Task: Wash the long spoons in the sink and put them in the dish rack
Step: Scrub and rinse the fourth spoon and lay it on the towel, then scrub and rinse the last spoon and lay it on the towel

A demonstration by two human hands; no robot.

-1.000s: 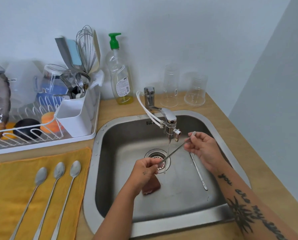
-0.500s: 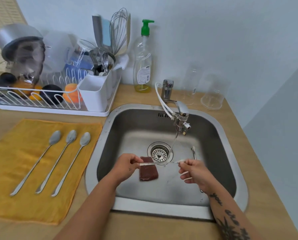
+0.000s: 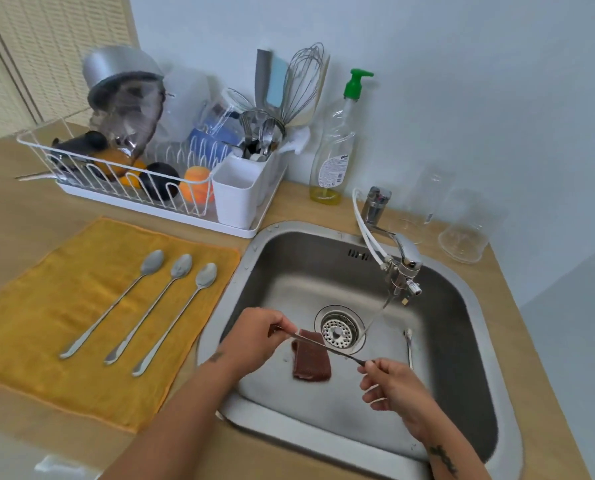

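Over the steel sink (image 3: 469, 306), a long spoon (image 3: 327, 348) is stretched between both hands. My left hand (image 3: 258, 337) grips its one end and my right hand (image 3: 393, 382) pinches the other end. A thin stream runs from the tap (image 3: 401, 268) down toward the drain, to the right of the spoon. Another long spoon (image 3: 408, 344) lies on the sink floor by my right hand. Three long spoons (image 3: 171, 306) lie side by side on the yellow cloth (image 3: 64, 323). The white dish rack (image 3: 143, 195) stands at the back left with its cutlery holder (image 3: 235, 192).
A dark red sponge (image 3: 311, 363) lies in the sink under the held spoon. A dish soap bottle (image 3: 334, 150) stands behind the sink. Two clear cups (image 3: 462, 230) stand at the back right. The rack holds a pot, bowls, a whisk and utensils.
Both hands have carried the spoon away from under the tap, down and toward the near left of the sink. The view has swung left and back, showing more of the rack.
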